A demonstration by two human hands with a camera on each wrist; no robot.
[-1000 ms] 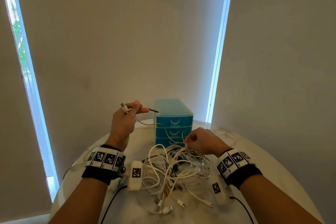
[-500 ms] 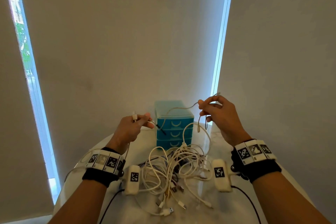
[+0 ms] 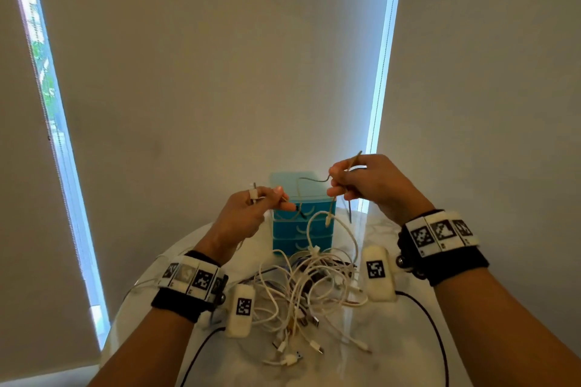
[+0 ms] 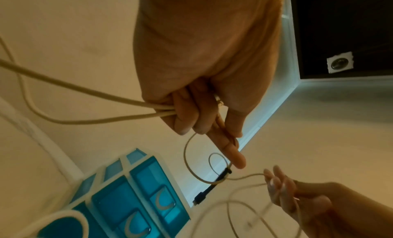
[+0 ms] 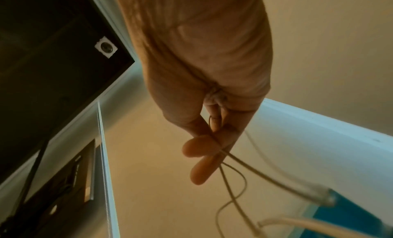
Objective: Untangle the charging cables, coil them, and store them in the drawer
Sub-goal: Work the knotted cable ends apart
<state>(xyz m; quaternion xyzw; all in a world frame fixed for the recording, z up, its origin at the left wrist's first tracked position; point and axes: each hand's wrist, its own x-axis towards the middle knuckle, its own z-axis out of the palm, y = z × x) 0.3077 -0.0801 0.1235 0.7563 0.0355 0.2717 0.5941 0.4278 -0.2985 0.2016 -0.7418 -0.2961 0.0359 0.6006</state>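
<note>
A tangle of white charging cables [image 3: 309,289] lies on the round white table [image 3: 393,355] between my forearms. My left hand [image 3: 251,210] is raised above it, its fingers curled round thick white cable strands [image 4: 89,95], with a thin cable ending in a black plug [image 4: 214,182] pinched at thumb and forefinger. My right hand [image 3: 364,182] is held higher, pinching a thin beige cable [image 3: 314,181] that spans across to the left hand. A small blue drawer unit [image 3: 301,223] with its three drawers closed stands behind the tangle.
Grey walls meet in a corner right behind the table, with bright window strips [image 3: 380,78] on both sides. Black leads [image 3: 437,336] run from the wrist cameras across the table's near part. Loose plugs [image 3: 295,356] lie at the front of the tangle.
My right hand left the tangle and rose up with a thin cable, then drew closer to the left hand. The left hand dropped slightly and moved right, in front of the drawer unit.
</note>
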